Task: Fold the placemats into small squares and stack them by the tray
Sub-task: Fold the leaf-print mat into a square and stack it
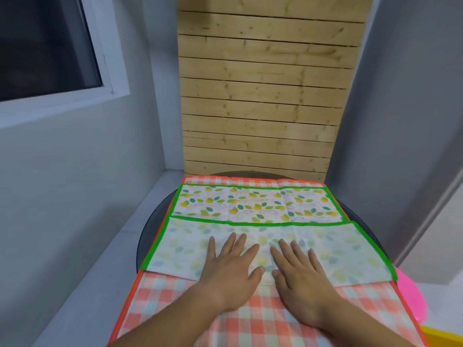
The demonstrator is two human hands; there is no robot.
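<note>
A: Leaf placemat [255, 204]?
B: Green-edged, its near half folded over pale side up. It lies on the orange checked placemat [250, 321], on the dark surface [147, 236].
A: Hands?
B: Left hand [230, 269] and right hand [300, 269] flat, fingers spread, side by side, pressing the folded flap. Pink object [411, 296] at right edge.

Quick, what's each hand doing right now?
Left hand: open, pressing flat on the folded leaf-print placemat.
Right hand: open, flat on the same placemat.
</note>
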